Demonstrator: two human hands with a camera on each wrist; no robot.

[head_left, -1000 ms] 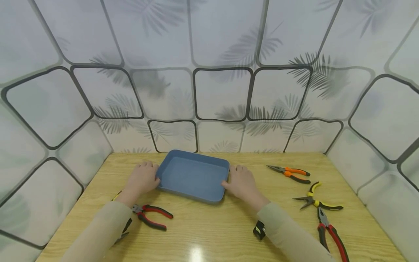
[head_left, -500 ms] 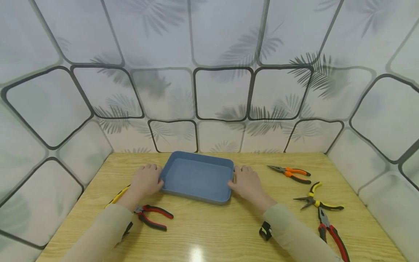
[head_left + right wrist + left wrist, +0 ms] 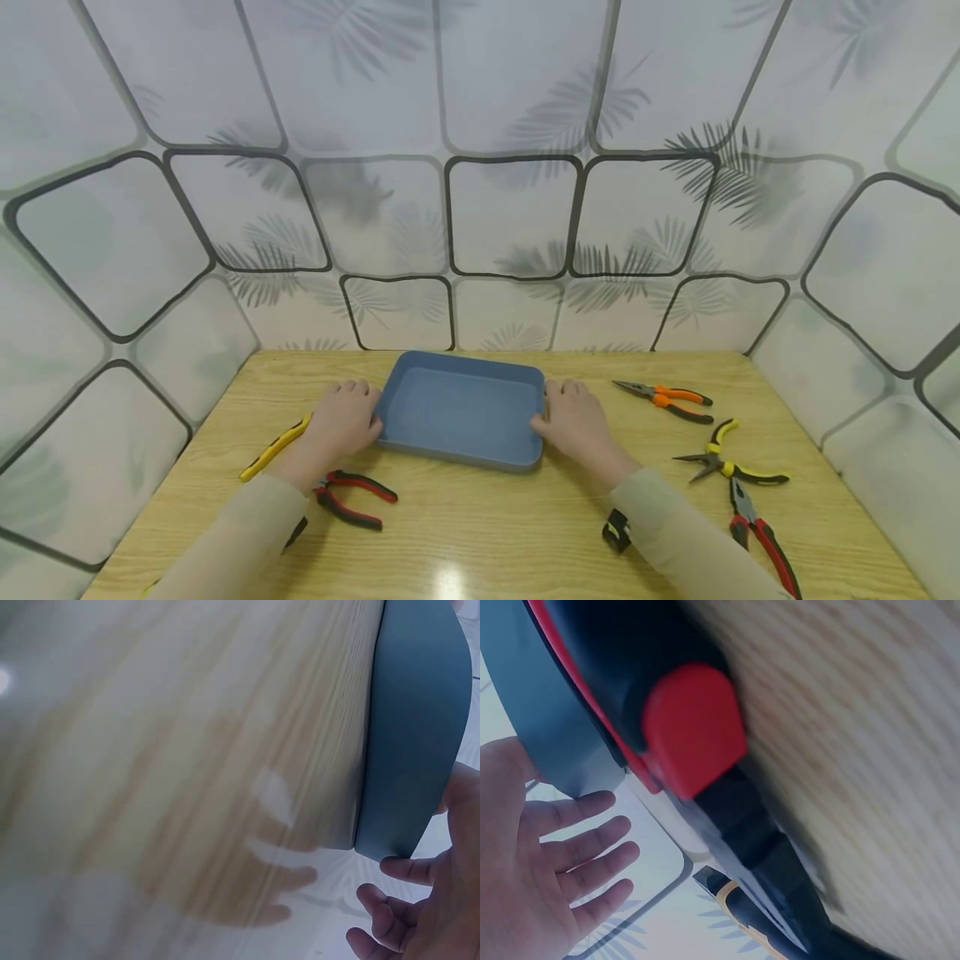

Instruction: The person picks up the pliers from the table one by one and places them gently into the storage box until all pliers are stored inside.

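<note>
A shallow blue rectangular tray (image 3: 461, 414) lies on the wooden table near the back wall, slightly angled. My left hand (image 3: 341, 423) holds its left end, thumb at the rim. In the left wrist view an index finger (image 3: 592, 804) touches the tray's outer wall (image 3: 562, 712), and the other fingers are spread. At the opposite end my right hand (image 3: 579, 425) pinches the rim, its thumb inside. The right wrist view shows that thumb partly hidden behind the tray wall (image 3: 420, 727). Red-and-black pliers (image 3: 351, 502) lie beside my left wrist, partly covered by the forearm.
A yellow handle (image 3: 273, 450) shows left of my left forearm. On the right lie orange-and-black pliers (image 3: 663, 398), yellow-and-black pliers (image 3: 716, 462) and red-and-black long-nose pliers (image 3: 753, 521). A patterned wall (image 3: 510, 308) stands behind the table.
The tray has slid to the right, both hands moving along with it and keeping hold of its ends. More of the yellow handle has come into view beside my left arm.
</note>
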